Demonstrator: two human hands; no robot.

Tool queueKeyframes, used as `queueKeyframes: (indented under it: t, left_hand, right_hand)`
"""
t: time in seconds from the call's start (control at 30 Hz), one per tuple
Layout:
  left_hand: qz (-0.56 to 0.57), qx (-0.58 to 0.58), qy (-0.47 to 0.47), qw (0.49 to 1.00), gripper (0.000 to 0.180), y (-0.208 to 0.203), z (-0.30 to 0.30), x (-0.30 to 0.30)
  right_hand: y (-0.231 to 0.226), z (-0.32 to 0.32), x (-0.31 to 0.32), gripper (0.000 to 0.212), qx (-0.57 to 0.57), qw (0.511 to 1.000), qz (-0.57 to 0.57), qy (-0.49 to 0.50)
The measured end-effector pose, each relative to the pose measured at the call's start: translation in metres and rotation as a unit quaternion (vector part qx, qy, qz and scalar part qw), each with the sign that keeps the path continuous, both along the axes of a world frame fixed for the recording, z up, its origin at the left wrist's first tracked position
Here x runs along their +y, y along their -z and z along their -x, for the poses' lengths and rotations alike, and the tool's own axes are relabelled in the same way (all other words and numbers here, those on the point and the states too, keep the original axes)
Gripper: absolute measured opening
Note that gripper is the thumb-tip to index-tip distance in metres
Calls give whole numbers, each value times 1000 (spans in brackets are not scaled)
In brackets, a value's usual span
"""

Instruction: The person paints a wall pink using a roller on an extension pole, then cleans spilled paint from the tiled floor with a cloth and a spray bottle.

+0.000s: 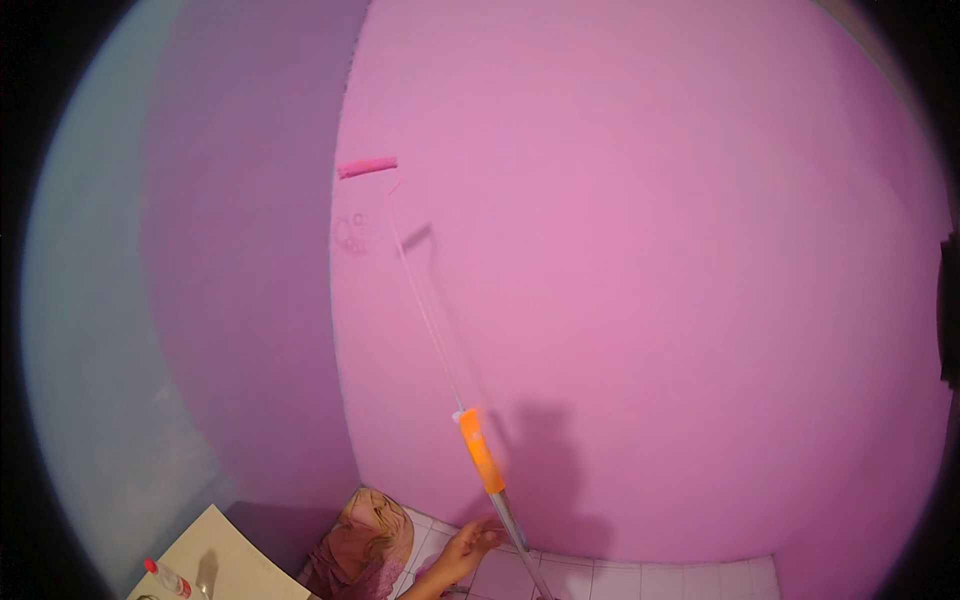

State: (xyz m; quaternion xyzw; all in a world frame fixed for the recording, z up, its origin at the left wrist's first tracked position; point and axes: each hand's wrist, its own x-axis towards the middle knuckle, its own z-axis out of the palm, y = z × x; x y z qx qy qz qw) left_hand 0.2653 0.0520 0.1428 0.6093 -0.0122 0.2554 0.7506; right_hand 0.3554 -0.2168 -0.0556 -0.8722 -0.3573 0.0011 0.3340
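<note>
Your left hand (468, 547) comes up from the lower edge, just left of the metal pole (512, 520) of a paint roller. The grip there is partly open, the fingers loosely bent toward the pole and not wrapped around it; nothing shows in it, and you cannot tell whether the fingertips touch the metal. Your right hand is out of view, so you cannot tell how its grip stands or what it has hold of.

The paint roller rises from the lower edge and leans left across the pink wall (640, 280) in front of you. Above the pole is its orange handle (481, 452), then a long thin rod, and at the upper left the bright pink roller head (367, 168), near the corner where the pink wall meets a purple wall (245, 250). The head's dark shadow falls on the wall below it and to its right, well apart from it. Faint ring-like marks (352, 234) lie just below the head.

To your left, a pale desk (240, 560) carries a small clear bottle with a red cap (168, 578). Between the desk and your left hand sits a crumpled patterned cloth (362, 540), in brownish and pink tones. White tiles (650, 580) run along the foot of the pink wall.
</note>
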Motion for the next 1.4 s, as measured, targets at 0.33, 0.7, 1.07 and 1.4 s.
queueKeyframes:
  t: [0.33,0.7,1.07,1.4]
  left_hand:
    - [67,-11,90,994,40,5,-7,-22]
    - [-33,25,77,996,34,21,-13,-5]
    - [-106,37,67,991,32,13,-1,27]
    - [-120,27,133,983,29,31,-12,4]
  right_hand:
    - [-33,66,-24,31,178,978,-74,75]
    - [-9,60,2,40,172,972,105,124]
    - [94,71,35,48,217,945,210,130]
    - [114,93,-6,46,243,912,191,270]
